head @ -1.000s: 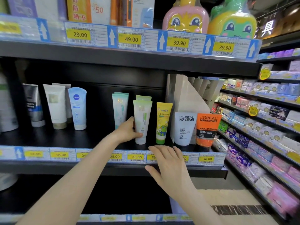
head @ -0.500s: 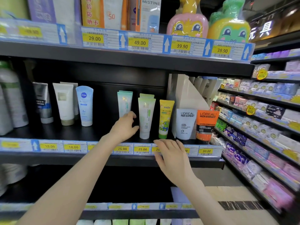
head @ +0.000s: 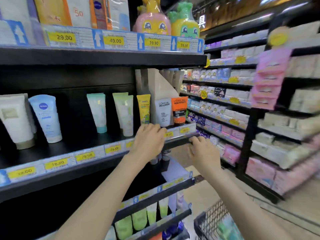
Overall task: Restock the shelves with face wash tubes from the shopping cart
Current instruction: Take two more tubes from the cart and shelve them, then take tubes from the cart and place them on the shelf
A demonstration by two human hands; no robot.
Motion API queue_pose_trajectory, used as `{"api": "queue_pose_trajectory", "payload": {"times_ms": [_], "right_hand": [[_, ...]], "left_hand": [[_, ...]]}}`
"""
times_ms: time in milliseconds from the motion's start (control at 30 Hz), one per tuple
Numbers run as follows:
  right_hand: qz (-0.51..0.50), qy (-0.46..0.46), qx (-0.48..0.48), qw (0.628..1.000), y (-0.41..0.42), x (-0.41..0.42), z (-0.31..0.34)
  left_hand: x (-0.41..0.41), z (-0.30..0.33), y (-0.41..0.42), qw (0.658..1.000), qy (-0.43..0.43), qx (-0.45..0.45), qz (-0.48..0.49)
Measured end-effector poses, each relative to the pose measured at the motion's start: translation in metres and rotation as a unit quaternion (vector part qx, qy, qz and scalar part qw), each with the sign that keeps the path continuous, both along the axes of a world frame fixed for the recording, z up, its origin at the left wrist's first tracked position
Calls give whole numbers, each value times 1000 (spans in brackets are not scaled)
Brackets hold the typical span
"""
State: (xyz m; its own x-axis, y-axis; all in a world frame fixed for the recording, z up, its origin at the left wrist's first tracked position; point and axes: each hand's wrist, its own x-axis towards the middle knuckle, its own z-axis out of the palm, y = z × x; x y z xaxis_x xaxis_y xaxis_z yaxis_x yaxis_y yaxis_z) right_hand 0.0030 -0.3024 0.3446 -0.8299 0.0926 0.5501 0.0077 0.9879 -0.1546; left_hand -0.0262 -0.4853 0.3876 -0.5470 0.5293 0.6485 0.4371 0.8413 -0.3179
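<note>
Both hands, left hand (head: pixel 149 141) and right hand (head: pixel 204 153), withdrew empty, fingers relaxed, below the tubes (head: pixel 124 115).

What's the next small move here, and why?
Probably reach the right hand down into the shopping cart for another tube. Both hands hold nothing: the left hand hovers at the shelf's front edge below the yellow tube, the right beside the shelf end. The cart sits at lower right with packs inside, and the shelf has open gaps between tubes.
</note>
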Motion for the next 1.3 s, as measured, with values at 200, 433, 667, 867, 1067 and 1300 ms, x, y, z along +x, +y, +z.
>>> {"api": "queue_pose_trajectory", "payload": {"times_ms": [200, 433, 667, 867, 1067, 1300], "right_hand": [[-144, -98, 14, 985, 72, 74, -41], [-290, -170, -34, 941, 159, 172, -94], [-371, -231, -111, 893, 230, 235, -152], [-415, -271, -171, 852, 285, 248, -199], [-410, -309, -196, 836, 322, 238, -235], [-367, -340, -231, 835, 324, 204, -276]], "left_hand": [[31, -47, 90, 986, -33, -27, -160], [80, -116, 198, 951, -118, -60, -278], [109, -180, 286, 899, -263, -137, -322], [110, -219, 352, 872, -317, -203, -314], [96, -248, 393, 853, -362, -232, -297], [62, -292, 400, 834, -407, -290, -232]]}}
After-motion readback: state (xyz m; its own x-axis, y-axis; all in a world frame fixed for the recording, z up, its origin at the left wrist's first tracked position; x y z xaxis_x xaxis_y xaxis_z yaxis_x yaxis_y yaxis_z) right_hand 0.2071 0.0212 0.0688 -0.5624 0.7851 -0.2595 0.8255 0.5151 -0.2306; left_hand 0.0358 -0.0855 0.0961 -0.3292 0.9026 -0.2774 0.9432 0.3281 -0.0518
